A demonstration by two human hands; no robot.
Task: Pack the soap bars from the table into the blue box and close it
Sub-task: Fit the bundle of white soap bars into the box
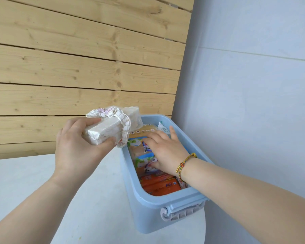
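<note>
Left grip [77, 147] closed around a white soap bar [106, 129] tied with ribbon, held above the bench [25, 182], just left of the blue box [148, 213]. Right grip [165, 148] open, fingers spread flat, pressing on packed soap bars [158, 186] inside the lidless box.
</note>
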